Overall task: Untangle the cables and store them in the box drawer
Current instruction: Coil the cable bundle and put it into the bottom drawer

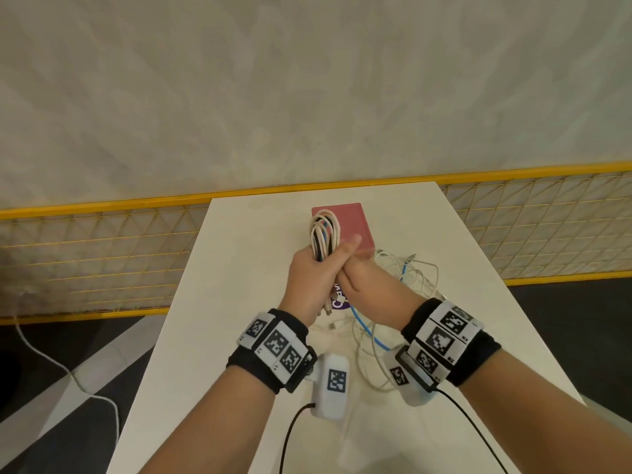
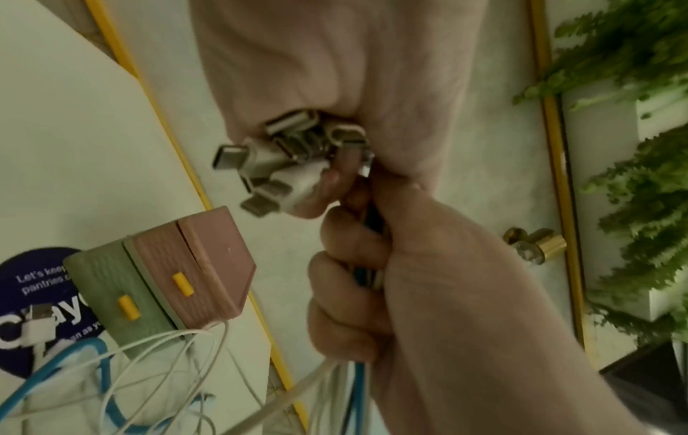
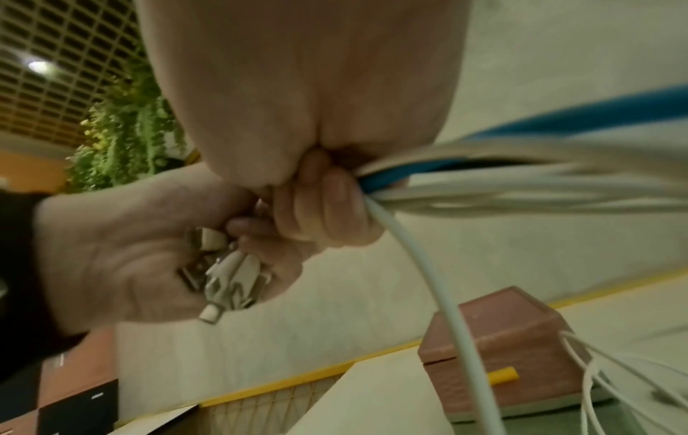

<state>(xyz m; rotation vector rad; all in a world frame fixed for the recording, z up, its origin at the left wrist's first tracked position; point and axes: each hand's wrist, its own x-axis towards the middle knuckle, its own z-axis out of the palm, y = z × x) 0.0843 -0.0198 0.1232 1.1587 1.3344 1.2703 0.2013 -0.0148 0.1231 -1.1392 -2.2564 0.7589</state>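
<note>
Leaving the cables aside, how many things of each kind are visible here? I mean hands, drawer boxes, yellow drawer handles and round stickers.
Hands: 2 (left hand and right hand, both gripping the cables)
Drawer box: 1
Yellow handles: 2
Round sticker: 1
Total: 6

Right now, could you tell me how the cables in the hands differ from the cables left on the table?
The held cables are gathered into a tidy looped bundle, gripped by the left hand and right hand; the table cables sprawl loose and tangled. The held ones are lifted, the others lie flat. Both include white and blue strands.
</note>
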